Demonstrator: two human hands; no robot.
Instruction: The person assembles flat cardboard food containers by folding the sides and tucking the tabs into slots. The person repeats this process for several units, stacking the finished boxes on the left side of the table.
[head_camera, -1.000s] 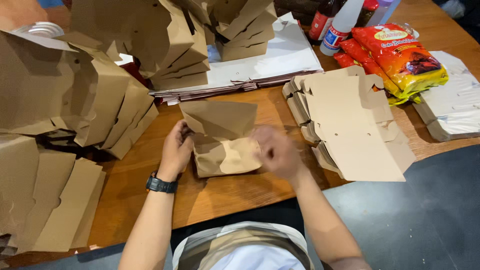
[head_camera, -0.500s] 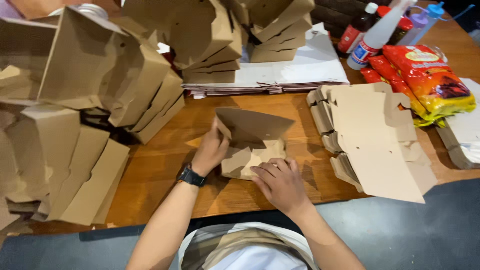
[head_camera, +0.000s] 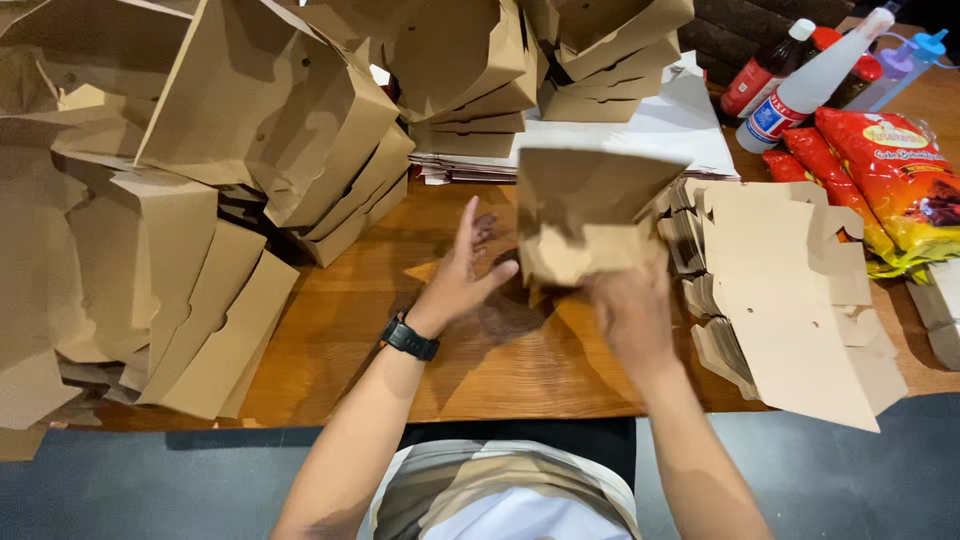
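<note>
Seemingly cardboard box (head_camera: 590, 215) above right hand (head_camera: 625, 310), beside left hand (head_camera: 462, 275).

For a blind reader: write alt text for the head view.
A right hand lifts a half-folded brown cardboard box above a wooden table, the left hand open beside it. Folded boxes pile left; flat blanks lie right.

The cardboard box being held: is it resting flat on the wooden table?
No, the right hand holds the cardboard box lifted above the wooden table.
</note>
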